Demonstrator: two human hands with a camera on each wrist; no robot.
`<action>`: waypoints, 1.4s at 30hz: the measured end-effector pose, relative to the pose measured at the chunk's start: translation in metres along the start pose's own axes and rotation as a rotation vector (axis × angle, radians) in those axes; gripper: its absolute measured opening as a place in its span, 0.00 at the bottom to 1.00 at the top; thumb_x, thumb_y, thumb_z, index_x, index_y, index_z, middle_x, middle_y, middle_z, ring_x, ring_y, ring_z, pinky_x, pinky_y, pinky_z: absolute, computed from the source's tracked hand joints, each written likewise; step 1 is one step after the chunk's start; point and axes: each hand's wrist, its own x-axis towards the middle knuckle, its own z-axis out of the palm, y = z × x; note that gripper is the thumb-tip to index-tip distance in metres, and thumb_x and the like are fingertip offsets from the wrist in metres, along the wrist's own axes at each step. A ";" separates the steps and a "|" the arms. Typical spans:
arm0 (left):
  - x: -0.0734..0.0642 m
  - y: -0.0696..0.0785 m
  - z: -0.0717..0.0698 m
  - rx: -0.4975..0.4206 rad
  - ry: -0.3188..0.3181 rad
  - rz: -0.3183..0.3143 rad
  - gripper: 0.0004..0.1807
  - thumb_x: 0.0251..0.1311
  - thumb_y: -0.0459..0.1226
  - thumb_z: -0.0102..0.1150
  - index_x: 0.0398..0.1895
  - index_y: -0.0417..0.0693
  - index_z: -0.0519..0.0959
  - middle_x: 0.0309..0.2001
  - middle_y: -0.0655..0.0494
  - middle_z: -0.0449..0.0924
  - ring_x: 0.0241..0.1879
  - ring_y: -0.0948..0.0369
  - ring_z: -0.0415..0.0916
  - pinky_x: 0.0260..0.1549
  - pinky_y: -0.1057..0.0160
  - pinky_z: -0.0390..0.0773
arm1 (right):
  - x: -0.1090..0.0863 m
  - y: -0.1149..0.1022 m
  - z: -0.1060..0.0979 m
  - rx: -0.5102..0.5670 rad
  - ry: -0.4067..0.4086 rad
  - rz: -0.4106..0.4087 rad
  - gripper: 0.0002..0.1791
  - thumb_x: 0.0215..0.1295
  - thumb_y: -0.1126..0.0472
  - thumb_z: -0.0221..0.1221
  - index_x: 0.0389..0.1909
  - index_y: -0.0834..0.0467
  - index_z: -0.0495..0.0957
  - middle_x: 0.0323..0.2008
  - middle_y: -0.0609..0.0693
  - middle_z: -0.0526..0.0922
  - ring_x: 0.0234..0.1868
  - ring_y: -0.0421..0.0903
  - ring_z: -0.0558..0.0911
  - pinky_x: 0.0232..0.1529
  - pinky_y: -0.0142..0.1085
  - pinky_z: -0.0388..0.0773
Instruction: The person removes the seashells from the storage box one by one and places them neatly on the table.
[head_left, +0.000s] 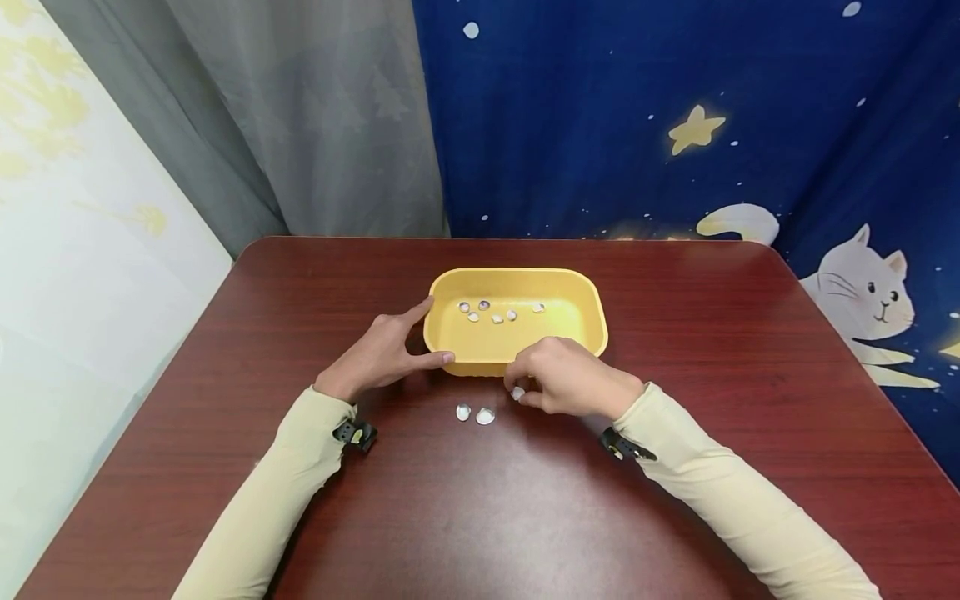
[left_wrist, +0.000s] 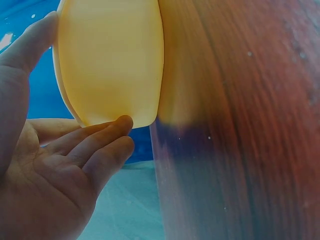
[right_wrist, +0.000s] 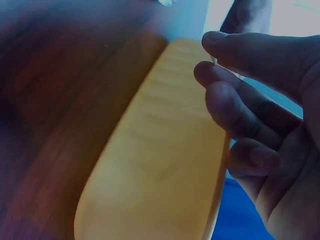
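Observation:
My left hand spans the left end of a yellow plastic bin, its fingers and thumb touching the end wall and rim. In the left wrist view its fingertips lie nearly straight against the wall. Just outside the near wall, my right hand pinches a small shiny whitish disc between thumb and fingers. That disc looks thin, edge-on, in the right wrist view. Two similar discs lie on the table, one to the left and one beside it. Several more small discs are scattered inside the bin.
The bin stands on a dark reddish wooden table near its far edge. Behind the table hang a grey curtain and a blue curtain with stars and a cat. A pale patterned surface borders the left side.

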 end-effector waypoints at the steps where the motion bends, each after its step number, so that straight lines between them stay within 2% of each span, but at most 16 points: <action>1: 0.000 0.000 0.000 0.002 -0.001 0.001 0.59 0.54 0.67 0.64 0.81 0.51 0.50 0.75 0.45 0.64 0.68 0.51 0.71 0.66 0.47 0.73 | 0.000 -0.001 0.002 -0.008 -0.002 -0.002 0.07 0.54 0.63 0.71 0.30 0.47 0.85 0.24 0.38 0.82 0.26 0.34 0.76 0.31 0.32 0.76; 7: 0.000 0.000 0.000 0.007 0.000 0.002 0.58 0.55 0.67 0.63 0.81 0.49 0.50 0.74 0.44 0.65 0.58 0.53 0.74 0.60 0.51 0.76 | 0.000 -0.009 0.011 -0.078 -0.027 -0.017 0.09 0.51 0.63 0.71 0.26 0.46 0.82 0.23 0.38 0.81 0.25 0.36 0.76 0.28 0.34 0.76; 13: 0.000 0.000 0.000 0.008 0.002 0.001 0.59 0.55 0.68 0.63 0.81 0.49 0.50 0.74 0.43 0.66 0.58 0.53 0.74 0.60 0.51 0.76 | 0.001 -0.013 0.019 -0.121 -0.054 -0.013 0.11 0.50 0.62 0.72 0.22 0.47 0.78 0.20 0.38 0.77 0.25 0.37 0.77 0.26 0.36 0.74; 23: 0.002 -0.003 0.000 0.018 0.018 0.021 0.59 0.54 0.68 0.63 0.81 0.49 0.51 0.74 0.42 0.65 0.64 0.52 0.74 0.63 0.49 0.75 | 0.006 -0.016 0.032 -0.114 -0.094 0.011 0.09 0.52 0.65 0.69 0.29 0.46 0.85 0.26 0.40 0.83 0.30 0.39 0.81 0.29 0.38 0.78; 42: 0.001 -0.002 0.001 0.022 0.018 0.023 0.59 0.54 0.69 0.62 0.81 0.48 0.52 0.73 0.42 0.66 0.57 0.52 0.75 0.59 0.51 0.76 | 0.005 -0.015 0.036 -0.068 -0.090 0.005 0.09 0.56 0.65 0.68 0.35 0.48 0.87 0.30 0.42 0.88 0.32 0.38 0.83 0.32 0.36 0.79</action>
